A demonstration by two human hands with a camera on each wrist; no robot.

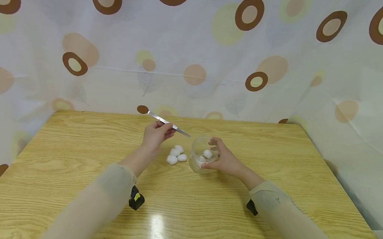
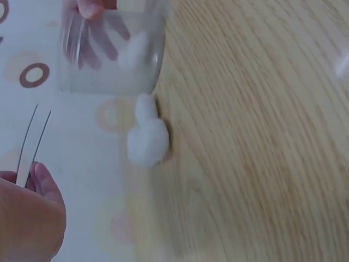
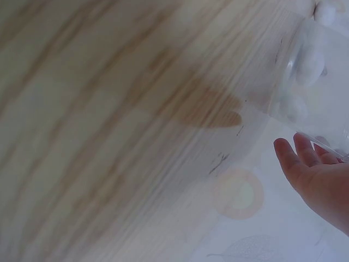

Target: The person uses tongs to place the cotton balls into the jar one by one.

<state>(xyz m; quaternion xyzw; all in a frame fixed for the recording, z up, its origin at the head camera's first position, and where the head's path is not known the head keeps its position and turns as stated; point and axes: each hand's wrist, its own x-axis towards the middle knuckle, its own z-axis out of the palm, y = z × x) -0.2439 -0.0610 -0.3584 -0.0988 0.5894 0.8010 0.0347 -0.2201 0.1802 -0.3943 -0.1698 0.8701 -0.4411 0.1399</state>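
Metal tweezers (image 1: 174, 127) are pinched in my left hand (image 1: 155, 135), tips pointing right above the table, close to the rim of a clear jar (image 1: 195, 164). Their two tips stand apart with nothing between them, as the left wrist view shows. My right hand (image 1: 225, 160) holds the jar from its right side, thumb in front and fingers behind. Inside the jar lie white cotton balls (image 1: 207, 154). Several more cotton balls (image 1: 172, 160) sit in a small cluster on the table, just left of the jar and below my left hand.
The wood-grain table (image 1: 78, 142) runs back to a patterned cloth (image 1: 167, 88) hung behind it, with more cloth at both sides. A black wrist device (image 1: 136, 198) shows under the left sleeve, and another device (image 1: 252, 207) under the right.
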